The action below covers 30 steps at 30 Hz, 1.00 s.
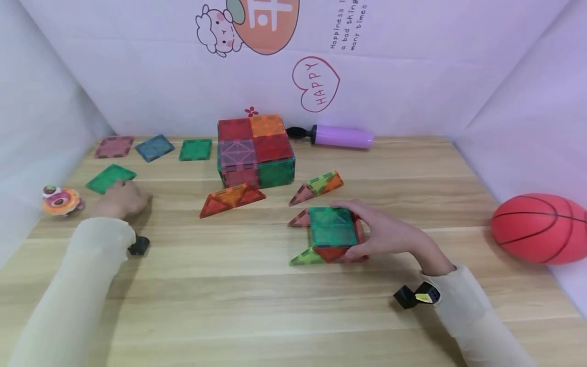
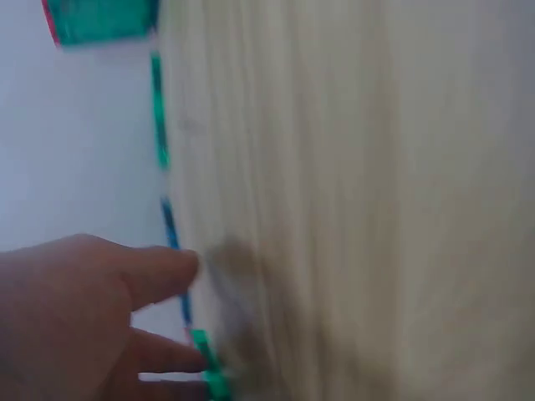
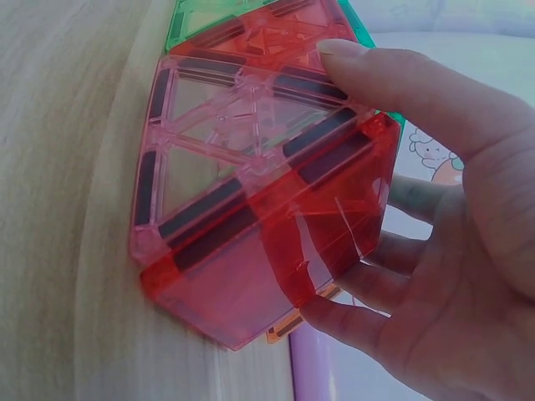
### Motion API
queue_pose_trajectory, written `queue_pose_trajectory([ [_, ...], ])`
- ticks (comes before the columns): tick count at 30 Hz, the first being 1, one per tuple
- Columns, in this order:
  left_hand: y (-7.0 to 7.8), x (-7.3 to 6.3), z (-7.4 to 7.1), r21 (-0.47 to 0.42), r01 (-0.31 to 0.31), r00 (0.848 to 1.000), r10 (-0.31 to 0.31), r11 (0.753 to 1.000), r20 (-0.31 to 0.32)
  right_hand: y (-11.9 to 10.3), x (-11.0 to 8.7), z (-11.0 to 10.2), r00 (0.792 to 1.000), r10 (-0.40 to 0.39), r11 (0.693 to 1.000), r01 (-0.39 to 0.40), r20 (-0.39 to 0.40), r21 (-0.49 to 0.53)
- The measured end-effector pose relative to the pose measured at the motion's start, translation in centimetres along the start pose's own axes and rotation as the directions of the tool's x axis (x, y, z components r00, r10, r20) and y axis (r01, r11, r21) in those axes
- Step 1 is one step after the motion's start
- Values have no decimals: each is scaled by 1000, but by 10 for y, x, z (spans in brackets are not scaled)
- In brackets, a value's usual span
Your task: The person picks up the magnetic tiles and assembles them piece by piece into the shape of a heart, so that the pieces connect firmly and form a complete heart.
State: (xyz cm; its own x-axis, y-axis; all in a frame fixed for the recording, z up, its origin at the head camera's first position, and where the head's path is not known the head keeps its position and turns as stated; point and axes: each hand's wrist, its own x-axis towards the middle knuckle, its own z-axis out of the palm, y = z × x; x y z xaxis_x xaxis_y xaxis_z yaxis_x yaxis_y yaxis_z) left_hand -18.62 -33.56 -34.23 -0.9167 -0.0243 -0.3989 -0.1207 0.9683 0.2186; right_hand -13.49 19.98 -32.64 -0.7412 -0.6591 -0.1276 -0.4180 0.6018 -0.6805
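Note:
On the left of the table, my left hand (image 1: pixel 121 200) reaches to a flat green magnetic tile (image 1: pixel 110 178). In the left wrist view its fingertips (image 2: pixel 180 352) lie at that tile's edge, while the thumb stays apart. My right hand (image 1: pixel 385 229) grips a small block built of magnetic tiles (image 1: pixel 334 227), thumb on the near side and fingers on the far side. The block has a green square top and red and pink sides. Pink and light-green triangles stick out at its left. The right wrist view shows its red side (image 3: pixel 309 234) close beside the palm.
Behind stands a bigger tile box (image 1: pixel 257 153), with a red-orange tile strip (image 1: pixel 231 199) before it. A triangle strip (image 1: pixel 316 187) lies nearby. Pink (image 1: pixel 113 147), blue (image 1: pixel 155 148) and green (image 1: pixel 195 150) tiles line the back. A purple pump (image 1: pixel 344 136), toy (image 1: pixel 61 200) and red ball (image 1: pixel 541 228) sit around.

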Motion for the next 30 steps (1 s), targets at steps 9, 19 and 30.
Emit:
queue_pose_trajectory([
  [9,33,-20,14,27,-63,996,64,998,-61,0,0,-6,1000,7,1000,-7,-8,-28],
  [19,-7,-3,11,-46,-118,985,111,992,-130,-1,1,0,1000,-2,1000,2,2,2],
  [30,0,-3,7,-33,-131,984,125,991,-130,-2,0,0,1000,9,1000,-9,-9,5],
])
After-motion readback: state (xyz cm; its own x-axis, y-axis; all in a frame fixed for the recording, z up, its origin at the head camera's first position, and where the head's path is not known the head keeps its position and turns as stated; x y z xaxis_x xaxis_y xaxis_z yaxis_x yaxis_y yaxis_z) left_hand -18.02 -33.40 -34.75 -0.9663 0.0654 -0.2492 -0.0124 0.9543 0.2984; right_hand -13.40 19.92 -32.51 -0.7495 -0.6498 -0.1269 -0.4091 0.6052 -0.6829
